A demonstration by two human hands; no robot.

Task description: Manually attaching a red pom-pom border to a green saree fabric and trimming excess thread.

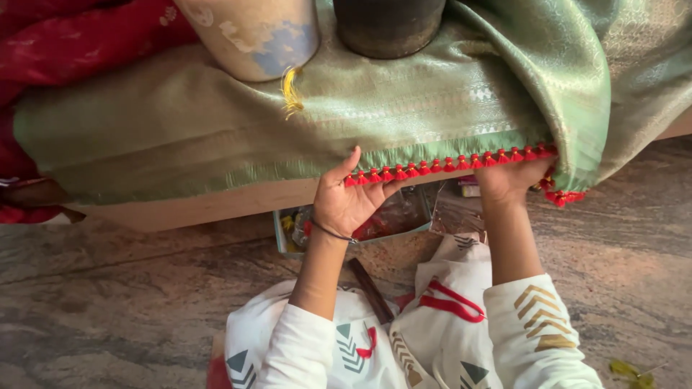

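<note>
A green woven cloth (216,122) lies draped over a low wooden ledge (216,205). Along its lower edge runs a row of small red tassels (447,164). My left hand (347,198) pinches that edge at the left end of the tassel row, thumb on top of the cloth. My right hand (508,180) holds the same edge further right, fingers tucked under the fold, close to a bunch of red tassels (562,196) at the cloth's corner. A thin dark bracelet circles my left wrist.
A pale painted pot (252,36) and a dark round pot (389,25) stand on the cloth. A yellow thread tuft (291,94) lies near them. Red fabric (72,43) at left. A tray of supplies (389,216) sits under the ledge. Stone floor (108,302) around.
</note>
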